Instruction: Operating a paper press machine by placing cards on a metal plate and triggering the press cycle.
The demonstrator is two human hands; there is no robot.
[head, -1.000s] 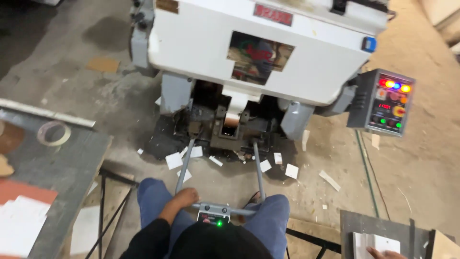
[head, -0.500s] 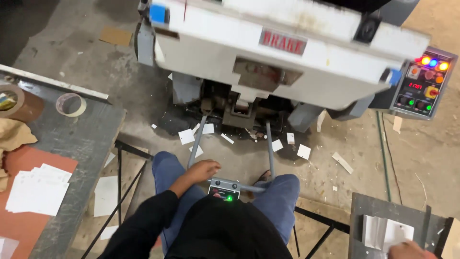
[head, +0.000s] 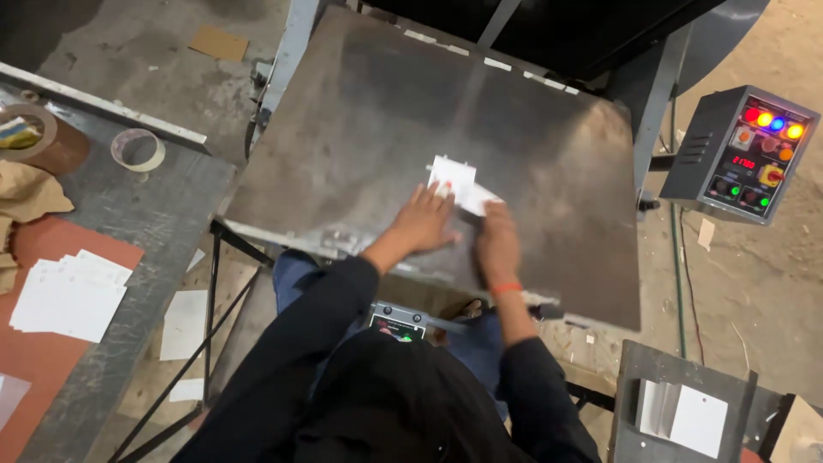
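A big grey metal plate (head: 360, 129) of the machine lies tilted in front of me. My left hand (head: 422, 221) rests flat on it, fingers apart, fingertips touching a small white card (head: 452, 171). Just to its right, my right hand (head: 497, 242) grips a second white card (head: 482, 199) that overlaps the first. Both dark sleeves reach up from my lap. An orange band circles my right wrist.
A grey control box (head: 741, 154) with coloured lights stands at the right. The left table (head: 163, 223) holds two tape rolls (head: 137, 150), crumpled brown paper and a stack of white cards (head: 69, 296) on a red-brown sheet. A metal tray (head: 686, 416) with white cards sits at bottom right.
The machine's plate has swung down toward me and now fills the middle of the view. Both hands have risen from my lap and the right tray onto the plate, at the white cards.
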